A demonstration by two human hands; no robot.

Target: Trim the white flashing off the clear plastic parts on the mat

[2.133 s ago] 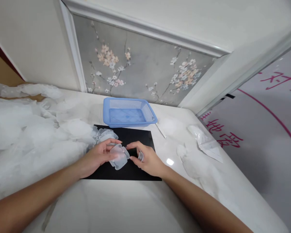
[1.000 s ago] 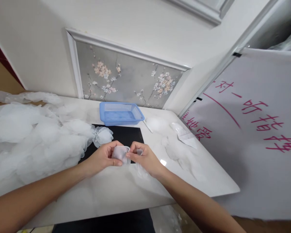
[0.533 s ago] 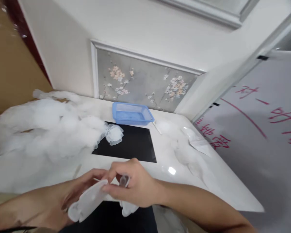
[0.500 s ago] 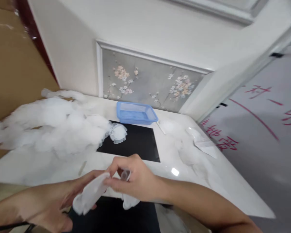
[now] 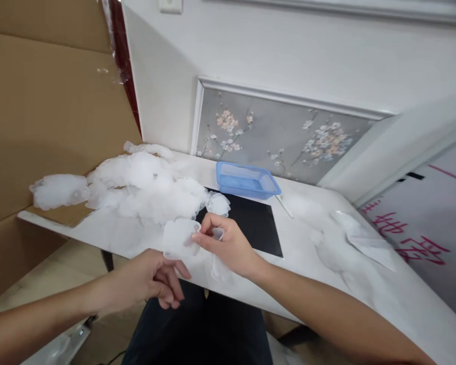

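Observation:
My right hand [image 5: 228,245] pinches the edge of a translucent white plastic piece [image 5: 178,237] and holds it up over the near edge of the white table [image 5: 319,284]. A small clear ring-like part [image 5: 217,233] sits tucked in the same hand's fingers. My left hand [image 5: 157,279] hangs just below the piece, off the table edge, with its fingers curled inward and nothing visibly in them. A small stack of similar clear pieces [image 5: 217,204] lies at the corner of a black mat [image 5: 256,223].
A large heap of white translucent pieces [image 5: 144,185] covers the table's left side. A blue mesh basket [image 5: 247,180] stands behind the mat by the wall. Clear plastic bags [image 5: 359,238] lie on the right. Cardboard [image 5: 53,111] stands at left, a whiteboard with red writing [image 5: 421,228] at right.
The view swung left. My left hand let go of the plastic piece and dropped below it with fingers curled. My right hand lifted the piece higher, over the table edge.

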